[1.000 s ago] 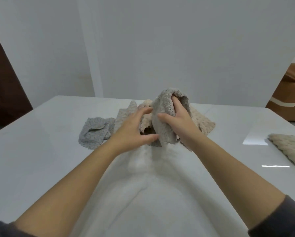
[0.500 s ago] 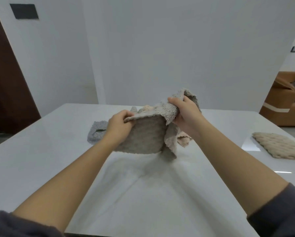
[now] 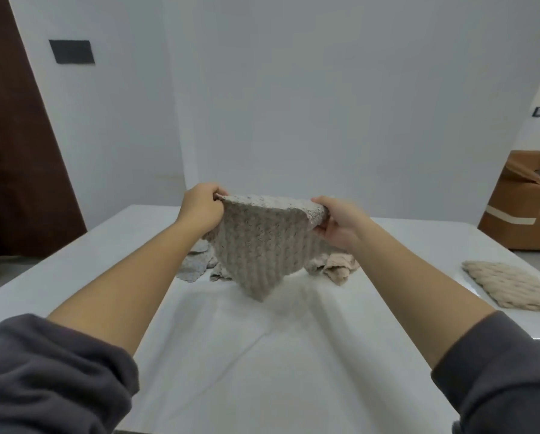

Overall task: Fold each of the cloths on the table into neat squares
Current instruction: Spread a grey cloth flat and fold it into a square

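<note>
White table [image 3: 262, 364]: both forearms reach in over the near edge. Left hand [image 3: 201, 203] pinches the taupe cloth [image 3: 262, 245] at its top-left corner, right hand [image 3: 340, 225] grips the top-right. The cloth is stretched in the air over the table's middle with its lowest corner hanging; contact with the top can't be told. Behind it, toward the far edge, lie a crumpled grey cloth [image 3: 195, 266] and a crumpled beige cloth [image 3: 339, 266]. A cream cloth [image 3: 509, 285] lies flat at the right edge.

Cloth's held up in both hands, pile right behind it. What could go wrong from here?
The cloth hangs cornerwise from the left hand and right hand, so laid down like that it may fold skewed. Both hands pinch only its top edge; a slip drops it. Lowered too far back, it could land on the loose cloths behind.
</note>
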